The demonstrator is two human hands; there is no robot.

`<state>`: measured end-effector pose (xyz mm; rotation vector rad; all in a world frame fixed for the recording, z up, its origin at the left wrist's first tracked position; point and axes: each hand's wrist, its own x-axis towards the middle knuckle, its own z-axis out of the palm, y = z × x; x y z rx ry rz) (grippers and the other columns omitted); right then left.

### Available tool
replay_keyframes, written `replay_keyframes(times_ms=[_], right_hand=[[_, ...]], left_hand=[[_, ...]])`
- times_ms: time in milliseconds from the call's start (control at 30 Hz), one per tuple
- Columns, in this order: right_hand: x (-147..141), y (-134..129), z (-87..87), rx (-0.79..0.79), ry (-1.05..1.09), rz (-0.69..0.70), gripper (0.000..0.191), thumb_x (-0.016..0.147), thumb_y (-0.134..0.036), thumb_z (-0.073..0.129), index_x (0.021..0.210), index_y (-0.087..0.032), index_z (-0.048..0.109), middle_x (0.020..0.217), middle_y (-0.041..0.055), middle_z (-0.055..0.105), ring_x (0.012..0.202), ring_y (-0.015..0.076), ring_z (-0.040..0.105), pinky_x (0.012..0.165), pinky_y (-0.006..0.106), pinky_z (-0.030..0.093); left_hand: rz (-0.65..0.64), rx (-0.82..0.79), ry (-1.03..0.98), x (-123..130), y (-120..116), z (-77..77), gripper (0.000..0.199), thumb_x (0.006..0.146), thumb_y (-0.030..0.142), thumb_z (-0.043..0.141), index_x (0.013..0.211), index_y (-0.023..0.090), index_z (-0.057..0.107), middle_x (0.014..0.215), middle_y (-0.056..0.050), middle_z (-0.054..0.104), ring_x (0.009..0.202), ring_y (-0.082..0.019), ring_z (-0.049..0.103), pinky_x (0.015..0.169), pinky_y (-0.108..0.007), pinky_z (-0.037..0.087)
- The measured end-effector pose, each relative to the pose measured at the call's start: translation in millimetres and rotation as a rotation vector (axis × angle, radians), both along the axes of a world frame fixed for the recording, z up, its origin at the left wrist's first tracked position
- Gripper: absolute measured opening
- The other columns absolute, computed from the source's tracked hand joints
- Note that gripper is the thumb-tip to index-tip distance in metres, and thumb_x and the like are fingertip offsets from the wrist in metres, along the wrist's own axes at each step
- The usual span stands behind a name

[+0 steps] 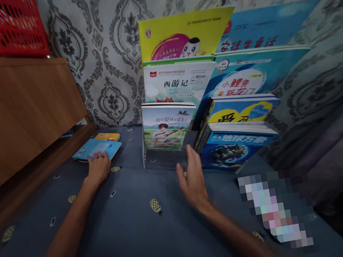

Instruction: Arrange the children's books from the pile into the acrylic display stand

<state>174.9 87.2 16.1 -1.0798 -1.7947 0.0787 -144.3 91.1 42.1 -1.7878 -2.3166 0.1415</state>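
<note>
My left hand [99, 165] rests at the near edge of a light blue book [97, 148], its fingers lying on the cover. Beneath and behind that book an orange-yellow book [107, 136] shows in part. Upright and open, my right hand [193, 182] has its thumb apart from its fingers. Its fingertips are close to the front of a dark, clear-sided book rack [166, 158]; whether they touch it I cannot tell. Books stand in stepped rows there, among them a guitar-boy cover book [167, 127], a white book [179, 80] and a blue globe book [237, 145].
A dark sheet [128, 242] with pineapple prints covers the surface. On the left stands a wooden cabinet [17, 120] with a red plastic basket [14, 27] on top. Patterned wallpaper [100, 61] rises behind. A pixelated item [275, 212] lies at the right.
</note>
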Motion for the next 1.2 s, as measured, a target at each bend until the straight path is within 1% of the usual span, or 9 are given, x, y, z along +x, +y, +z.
replay_keyframes(times_ms=[133,267,500,733,833,933,1000,1067,1200], right_hand=[[8,-31,-25.1,-0.073,-0.095,0.162,0.055,0.102,-0.025,0.036,0.157,-0.023,0.026,0.149,0.0152,0.048,0.14,0.0261,0.045,0.114,0.053,0.043],[17,-43,-38.7,-0.174,-0.18,0.271,0.048,0.102,-0.022,0.037,0.15,-0.023,0.041,0.145,0.0136,0.054,0.136,0.0249,0.051,0.111,0.049,0.048],[18,-44,-38.5,-0.246,-0.178,0.33,0.042,0.101,-0.022,0.037,0.14,-0.02,0.055,0.139,0.0144,0.059,0.13,0.0252,0.056,0.11,0.049,0.049],[16,-44,-35.9,-0.251,-0.088,0.37,0.04,0.102,-0.027,0.039,0.138,-0.025,0.057,0.134,0.0118,0.062,0.127,0.0248,0.058,0.109,0.048,0.048],[18,-45,-31.8,-0.26,-0.06,0.387,0.039,0.102,-0.028,0.04,0.136,-0.024,0.058,0.132,0.0115,0.064,0.125,0.0241,0.059,0.108,0.047,0.049],[18,-48,-27.3,-0.25,-0.08,0.428,0.038,0.102,-0.027,0.04,0.136,-0.024,0.057,0.132,0.0112,0.065,0.125,0.0232,0.059,0.107,0.047,0.049],[18,-49,-25.8,-0.232,-0.112,0.46,0.039,0.101,-0.025,0.041,0.137,-0.023,0.056,0.134,0.0117,0.065,0.126,0.0233,0.059,0.108,0.047,0.047],[18,-49,-25.9,-0.213,-0.147,0.488,0.039,0.101,-0.024,0.042,0.138,-0.021,0.056,0.135,0.0127,0.064,0.127,0.0238,0.058,0.109,0.047,0.047],[17,-48,-26.3,-0.204,-0.223,0.489,0.04,0.101,-0.024,0.043,0.138,-0.019,0.055,0.135,0.0137,0.065,0.128,0.0246,0.058,0.11,0.05,0.045]], left_hand=[[-0.048,-0.009,0.053,12,-25,-1.0,0.052,0.095,0.007,0.026,0.144,-0.003,0.043,0.145,-0.032,0.049,0.135,-0.04,0.048,0.109,-0.058,0.035],[-0.09,-0.032,0.123,32,-52,-1.7,0.052,0.093,0.003,0.03,0.141,-0.004,0.048,0.14,-0.034,0.053,0.13,-0.041,0.054,0.106,-0.058,0.038],[-0.223,-0.105,0.163,75,-100,1.0,0.048,0.09,-0.002,0.037,0.133,-0.004,0.057,0.131,-0.037,0.058,0.118,-0.04,0.064,0.099,-0.056,0.048],[-0.495,-0.223,0.158,143,-135,0.8,0.044,0.09,0.003,0.047,0.133,-0.002,0.058,0.127,-0.036,0.061,0.109,-0.04,0.069,0.087,-0.052,0.055],[-0.675,-0.185,0.049,176,-150,-6.0,0.038,0.094,0.019,0.054,0.128,0.003,0.062,0.126,-0.03,0.065,0.109,-0.037,0.069,0.089,-0.05,0.055],[-0.832,-0.104,-0.083,194,-158,-13.6,0.035,0.097,0.026,0.052,0.127,0.01,0.062,0.126,-0.019,0.068,0.119,-0.032,0.064,0.099,-0.048,0.051],[-0.852,-0.085,-0.128,193,-153,-17.9,0.038,0.099,0.026,0.049,0.133,0.011,0.056,0.134,-0.017,0.064,0.128,-0.031,0.058,0.105,-0.047,0.047],[-0.805,-0.091,-0.164,179,-141,-21.4,0.042,0.101,0.026,0.044,0.14,0.011,0.049,0.141,-0.016,0.06,0.135,-0.03,0.052,0.107,-0.047,0.045],[-0.582,-0.103,-0.177,123,-108,-23.7,0.044,0.101,0.02,0.037,0.143,0.011,0.046,0.149,-0.019,0.051,0.142,-0.028,0.046,0.113,-0.05,0.04]])
